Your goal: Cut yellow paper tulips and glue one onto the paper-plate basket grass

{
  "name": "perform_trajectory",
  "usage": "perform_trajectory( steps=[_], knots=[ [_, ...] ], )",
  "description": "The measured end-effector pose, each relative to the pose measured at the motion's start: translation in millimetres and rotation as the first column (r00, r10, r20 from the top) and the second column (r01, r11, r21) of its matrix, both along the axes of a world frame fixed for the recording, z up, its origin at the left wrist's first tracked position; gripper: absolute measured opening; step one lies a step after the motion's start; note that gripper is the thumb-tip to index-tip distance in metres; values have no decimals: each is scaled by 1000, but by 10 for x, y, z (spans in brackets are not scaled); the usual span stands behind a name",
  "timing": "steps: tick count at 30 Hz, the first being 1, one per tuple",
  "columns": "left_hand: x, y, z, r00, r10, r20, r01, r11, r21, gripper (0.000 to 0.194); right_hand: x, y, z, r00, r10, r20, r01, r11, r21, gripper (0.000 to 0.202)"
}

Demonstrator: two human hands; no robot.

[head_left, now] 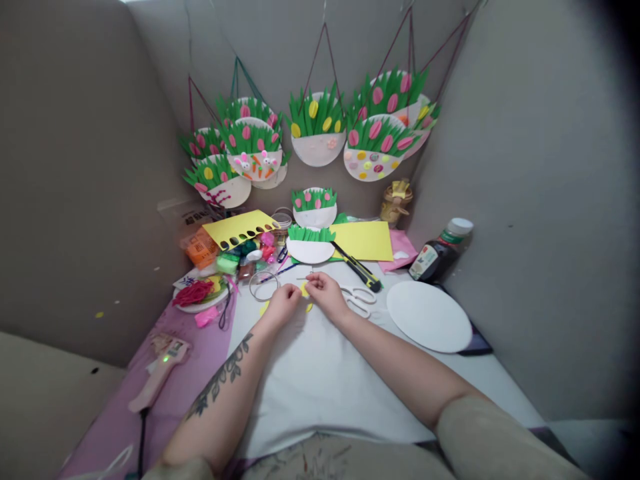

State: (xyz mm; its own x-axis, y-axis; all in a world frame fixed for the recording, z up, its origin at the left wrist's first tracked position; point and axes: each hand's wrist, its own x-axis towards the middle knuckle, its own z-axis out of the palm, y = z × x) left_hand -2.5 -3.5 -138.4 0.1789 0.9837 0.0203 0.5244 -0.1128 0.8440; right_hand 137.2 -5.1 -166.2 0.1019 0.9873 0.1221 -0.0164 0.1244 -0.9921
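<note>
My left hand and my right hand are close together over the white cloth, fingers pinched. Between them is a small yellow piece, which both hands appear to hold. A thin stick-like item pokes out leftward from my right fingertips. More yellow pieces lie on the cloth by my left hand. Just beyond the hands stands a white half-plate with green paper grass. White scissors lie right of my right hand, with a black and yellow cutter behind them.
Metal rings, a plate of pink yarn and clay packs lie left. A glue gun rests on purple cloth. At right are a white disc and a dark bottle. Yellow sheets lie behind; decorated plates hang above.
</note>
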Motion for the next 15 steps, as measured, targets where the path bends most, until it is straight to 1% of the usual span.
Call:
perform_trajectory(
  steps=[5, 8, 12, 15],
  knots=[
    [-8, -18, 43, 999, -40, -35, 40, 999, 20, 19, 1, 14, -27, 997, 54, -48, -56, 998, -31, 26],
    [-8, -12, 46, 999, -34, -39, 35, 999, 19, 18, -2, 11, -15, 997, 41, -58, -43, 998, -35, 25],
    [-16, -11, 47, 1000, -15, 8, 15, 1000, -11, 18, -4, 8, 13, 996, 19, -89, -25, 998, -60, 26],
    [-26, -29, 56, 997, -43, 57, 45, 998, -41, 16, -1, 11, 24, 995, 0, -104, -8, 997, -70, 27]
  ],
)
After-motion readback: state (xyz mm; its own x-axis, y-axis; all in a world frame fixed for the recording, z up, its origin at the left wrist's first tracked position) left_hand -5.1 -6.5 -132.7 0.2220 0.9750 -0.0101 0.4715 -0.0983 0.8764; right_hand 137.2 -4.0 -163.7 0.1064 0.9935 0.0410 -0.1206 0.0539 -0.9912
